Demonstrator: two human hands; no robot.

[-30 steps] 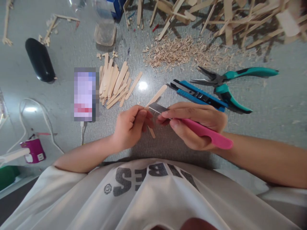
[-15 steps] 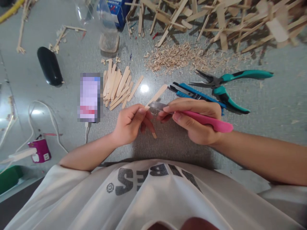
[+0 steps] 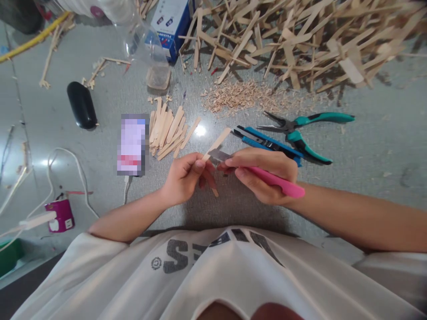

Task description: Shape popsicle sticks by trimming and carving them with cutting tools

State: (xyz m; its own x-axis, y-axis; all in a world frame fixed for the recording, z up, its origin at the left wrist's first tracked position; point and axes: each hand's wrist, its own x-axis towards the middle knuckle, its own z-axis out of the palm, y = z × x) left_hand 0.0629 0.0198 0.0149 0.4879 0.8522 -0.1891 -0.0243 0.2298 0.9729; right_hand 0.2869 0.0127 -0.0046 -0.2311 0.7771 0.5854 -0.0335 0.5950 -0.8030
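Near centre, above the lap: left hand, fingers pinched on a wooden craft stick, which slants up and to the right so its free length stands clear of the fingers. Right hand, wrapped around a pink utility knife; forefinger lies along the handle, apparently to steady the extended blade, whose edge meets the stick just beside the left fingertips.

Just beyond the hands, on the grey table: blue utility knife and teal-handled pliers, touching or nearly so, within easy reach of the right hand.

Left of these: a loose bundle of craft sticks, beside a phone lying flat with a cable at its near end.

Farther off: a drift of wood shavings; behind it, a glued lattice of sticks. Far centre: blue box, clear plastic bottle. Far left: black case. Near left: purple plug adapter with white cord.
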